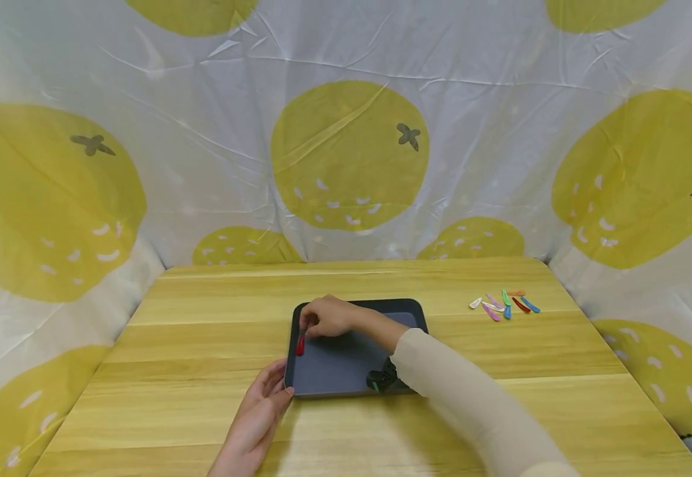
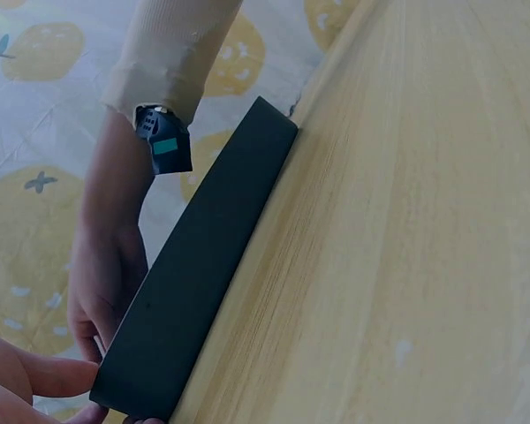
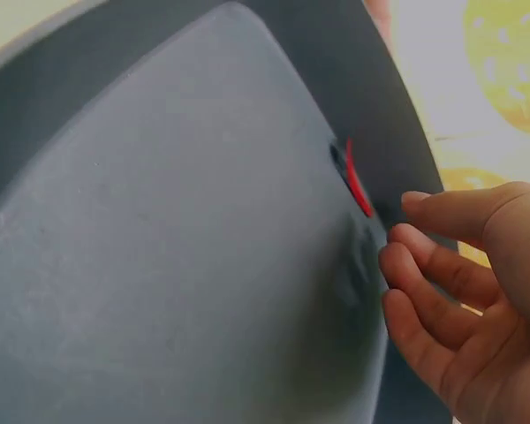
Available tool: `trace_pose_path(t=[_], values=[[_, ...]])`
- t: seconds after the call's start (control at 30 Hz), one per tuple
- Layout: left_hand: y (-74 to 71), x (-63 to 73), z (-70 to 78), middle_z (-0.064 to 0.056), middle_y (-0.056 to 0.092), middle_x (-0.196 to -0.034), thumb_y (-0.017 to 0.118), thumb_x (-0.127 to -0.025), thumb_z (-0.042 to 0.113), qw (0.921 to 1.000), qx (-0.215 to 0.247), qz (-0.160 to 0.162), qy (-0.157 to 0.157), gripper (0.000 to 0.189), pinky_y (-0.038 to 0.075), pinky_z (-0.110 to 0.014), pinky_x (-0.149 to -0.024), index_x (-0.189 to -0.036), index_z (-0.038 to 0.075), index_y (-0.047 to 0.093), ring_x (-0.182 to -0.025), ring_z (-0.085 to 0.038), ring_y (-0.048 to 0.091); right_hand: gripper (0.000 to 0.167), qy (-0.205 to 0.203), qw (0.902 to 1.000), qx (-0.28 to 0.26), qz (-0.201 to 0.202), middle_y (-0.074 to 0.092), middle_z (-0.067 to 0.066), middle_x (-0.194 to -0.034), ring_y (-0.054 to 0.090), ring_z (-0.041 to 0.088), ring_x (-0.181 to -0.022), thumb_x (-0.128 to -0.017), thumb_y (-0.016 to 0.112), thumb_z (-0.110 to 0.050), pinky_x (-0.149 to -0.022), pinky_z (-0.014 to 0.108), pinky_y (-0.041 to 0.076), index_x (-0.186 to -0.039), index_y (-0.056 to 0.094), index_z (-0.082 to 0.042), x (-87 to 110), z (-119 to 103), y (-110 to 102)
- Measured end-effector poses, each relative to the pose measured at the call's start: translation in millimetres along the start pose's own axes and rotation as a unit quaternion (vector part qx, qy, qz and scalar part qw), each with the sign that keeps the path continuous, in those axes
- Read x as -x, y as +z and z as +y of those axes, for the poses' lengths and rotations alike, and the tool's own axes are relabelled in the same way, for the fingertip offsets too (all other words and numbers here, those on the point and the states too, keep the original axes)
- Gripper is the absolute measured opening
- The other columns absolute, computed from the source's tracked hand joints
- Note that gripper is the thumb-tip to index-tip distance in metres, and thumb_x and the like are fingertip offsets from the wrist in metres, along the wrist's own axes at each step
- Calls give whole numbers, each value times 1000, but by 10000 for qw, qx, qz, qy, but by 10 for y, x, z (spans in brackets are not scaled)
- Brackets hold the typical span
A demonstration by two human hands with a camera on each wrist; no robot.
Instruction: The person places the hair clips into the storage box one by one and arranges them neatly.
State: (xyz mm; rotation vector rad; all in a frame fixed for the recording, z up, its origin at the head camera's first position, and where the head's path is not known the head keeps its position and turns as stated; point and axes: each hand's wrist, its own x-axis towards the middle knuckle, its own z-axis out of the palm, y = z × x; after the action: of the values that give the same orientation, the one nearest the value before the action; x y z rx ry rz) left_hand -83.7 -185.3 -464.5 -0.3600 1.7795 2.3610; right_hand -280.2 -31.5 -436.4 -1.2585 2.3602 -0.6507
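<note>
A dark grey baking tray (image 1: 334, 377) lies on the wooden table. My left hand (image 1: 262, 404) holds its near left corner, and in the left wrist view the thumb (image 2: 66, 375) presses against the tray's end wall (image 2: 194, 256). Inside the tray, along the left wall, is a red snap hair clip (image 1: 300, 345). My right hand (image 1: 328, 317) reaches over the tray from the right, fingers loosely bent just above the clip. The right wrist view shows the red clip (image 3: 359, 184) beside the fingertips (image 3: 405, 237), with a small gap between.
A loose group of colourful snap hair clips (image 1: 507, 306) lies at the back right of the wooden table (image 1: 203, 331). A black wrist device (image 1: 382, 377) on my right arm hangs over the tray. Fabric printed with yellow fruit (image 1: 348, 156) surrounds the table's back and sides.
</note>
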Motion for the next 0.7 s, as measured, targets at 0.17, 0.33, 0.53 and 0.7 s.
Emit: trace_pose_path(t=[0.17, 0.33, 0.53, 0.7], values=[[-3, 1, 5, -29, 24, -160, 47, -99, -12, 10000, -21, -8, -16, 64, 31, -46, -116, -158, -5, 22, -146, -38, 29, 14, -154, 9998, 100, 8, 69, -5, -96, 63, 7, -85, -99, 71, -13, -74, 24, 51, -112, 73, -10, 70, -15, -102], [0, -5, -2, -29, 23, -161, 47, -99, -12, 10000, -37, 24, -25, 65, 31, -46, -116, -158, -5, 22, -146, -39, 28, 16, -320, 9993, 181, 74, 67, -7, -92, 61, 8, -85, -98, 72, -13, -76, 25, 50, -113, 73, -7, 130, 17, -211], [3, -7, -6, -28, 23, -161, 48, -98, -13, 10000, -39, 77, -28, 65, 35, -42, -114, -158, -5, 23, -146, -39, 29, 18, -369, 9992, 156, 33, 69, -5, -96, 64, 11, -90, -99, 71, -13, -82, 29, 51, -115, 72, -5, 230, 61, -355], [4, 0, -8, -29, 23, -161, 48, -98, -13, 10000, -45, 52, 4, 65, 32, -44, -116, -158, -5, 23, -146, -39, 28, 18, -368, 9992, 117, 87, 70, -2, -103, 66, 14, -99, -99, 71, -13, -87, 30, 53, -116, 72, -5, 348, 100, -467]])
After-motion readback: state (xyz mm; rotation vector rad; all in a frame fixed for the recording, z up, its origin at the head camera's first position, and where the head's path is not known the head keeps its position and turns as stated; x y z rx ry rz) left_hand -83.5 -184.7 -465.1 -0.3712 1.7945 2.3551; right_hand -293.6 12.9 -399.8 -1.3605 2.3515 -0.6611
